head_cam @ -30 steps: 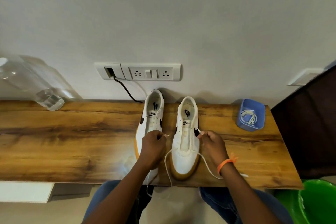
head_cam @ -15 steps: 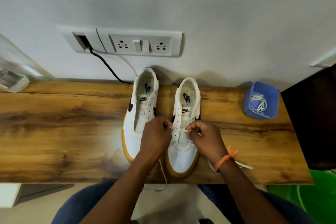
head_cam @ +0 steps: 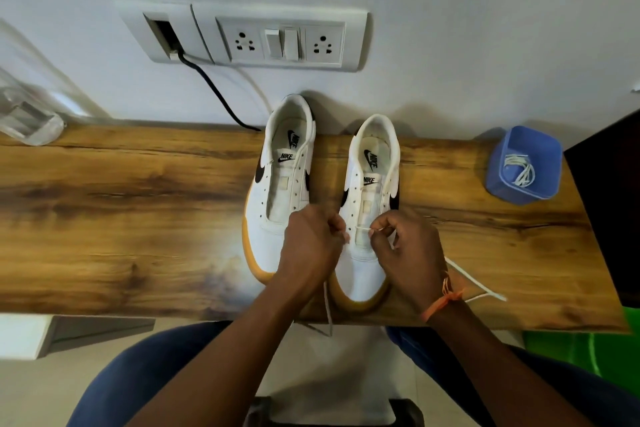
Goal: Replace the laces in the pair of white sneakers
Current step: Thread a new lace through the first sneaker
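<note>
— While both sneakers sit on the wooden shelf (head_cam: 138, 218), where are we?
— First row: my left hand (head_cam: 311, 243) and right hand (head_cam: 408, 246) pinch the white lace (head_cam: 363, 229) across the right sneaker (head_cam: 367, 211)'s lowest 2 eyelets. Next, I'd even both ends.

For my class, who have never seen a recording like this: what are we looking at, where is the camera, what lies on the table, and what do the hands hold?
There is no machine here, only a person's two bare hands. The one picture comes from a camera worn on the person's head, looking forward and down.

On the wooden table stand two white sneakers side by side. The left sneaker has empty eyelets. The left hand and right hand work over the right sneaker, each with a pinching grip on a white lace that crosses its lowest eyelets; loose ends trail toward the table edge. At the right, a blue container holds another white lace.
</note>
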A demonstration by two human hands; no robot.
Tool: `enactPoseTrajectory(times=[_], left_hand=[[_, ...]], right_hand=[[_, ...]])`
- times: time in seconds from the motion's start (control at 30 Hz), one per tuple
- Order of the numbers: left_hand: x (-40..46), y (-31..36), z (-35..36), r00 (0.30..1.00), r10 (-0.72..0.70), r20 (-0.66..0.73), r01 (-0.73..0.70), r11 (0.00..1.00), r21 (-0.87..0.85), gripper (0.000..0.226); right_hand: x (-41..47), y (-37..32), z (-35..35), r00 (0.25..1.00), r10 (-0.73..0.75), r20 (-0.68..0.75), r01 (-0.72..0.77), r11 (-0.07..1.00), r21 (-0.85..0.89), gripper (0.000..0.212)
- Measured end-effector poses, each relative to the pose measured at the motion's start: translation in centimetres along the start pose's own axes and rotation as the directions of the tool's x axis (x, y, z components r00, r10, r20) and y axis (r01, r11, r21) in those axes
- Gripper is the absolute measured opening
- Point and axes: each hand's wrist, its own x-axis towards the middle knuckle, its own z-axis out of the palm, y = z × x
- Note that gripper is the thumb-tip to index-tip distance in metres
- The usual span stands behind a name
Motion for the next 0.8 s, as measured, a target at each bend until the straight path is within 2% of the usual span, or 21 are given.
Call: enactPoseTrajectory(times=[0.13,0.3,0.57,0.8], left_hand=[[-0.7,0.2,0.4,0.998,0.034,-0.052,-0.036,0.999,-0.021,0.022],[-0.7,0.2,1.1,0.996,0.031,-0.084,-0.027,0.998,0.06,0.029],[-0.7,0.0,1.4,0.996,-0.017,-0.086,0.01,0.997,-0.074,0.008],[-0.6,-0.3,1.5,0.998,-0.021,-0.058,0.015,0.995,-0.102,0.012]], right_hand=[[-0.2,-0.1,0.5,1.0,0.021,0.011,-0.021,1.0,-0.002,0.003],[0.1,0.1,0.4,0.995,-0.073,0.067,0.07,0.996,0.055,0.009],[-0.4,0.2,1.3,0.999,0.019,-0.027,-0.018,0.999,0.047,0.022],[-0.7,0.0,1.2,0.997,-0.005,-0.082,0.01,0.998,0.057,0.008]])
